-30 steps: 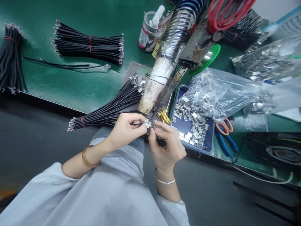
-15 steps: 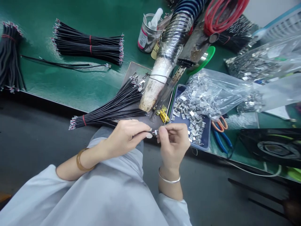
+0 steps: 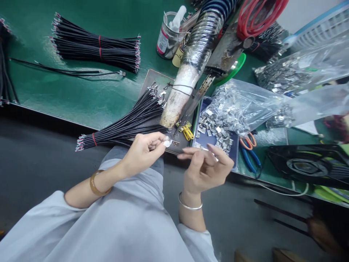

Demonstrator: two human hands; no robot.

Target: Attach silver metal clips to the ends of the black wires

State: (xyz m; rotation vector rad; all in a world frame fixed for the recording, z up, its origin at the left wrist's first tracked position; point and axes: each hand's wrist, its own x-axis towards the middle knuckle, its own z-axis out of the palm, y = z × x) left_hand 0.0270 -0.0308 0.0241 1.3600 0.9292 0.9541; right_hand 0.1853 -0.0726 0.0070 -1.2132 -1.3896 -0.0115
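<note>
My left hand (image 3: 144, 149) pinches the end of a thin black wire with a small metal piece (image 3: 173, 142) at its tip, just in front of the table edge. My right hand (image 3: 205, 165) hovers beside it with fingers spread and nothing in them, near the blue tray (image 3: 233, 153) of small metal clips (image 3: 215, 129). A fanned bundle of black wires (image 3: 128, 125) tied with a red band lies just beyond my left hand. A thick wrapped nozzle (image 3: 188, 80) points down at a dark plate (image 3: 152, 78).
On the green table (image 3: 81, 98) lie another tied wire bundle (image 3: 95, 52), a loose wire (image 3: 68, 72), a glass jar (image 3: 167, 36), plastic bags of metal clips (image 3: 259, 105), orange and blue-handled tools (image 3: 249, 149), and a black fan (image 3: 308, 165) at the right.
My right hand has let go of the wire tip, opened its fingers and drawn slightly right. My left hand keeps its pinch on the wire. The view shifted a little.
</note>
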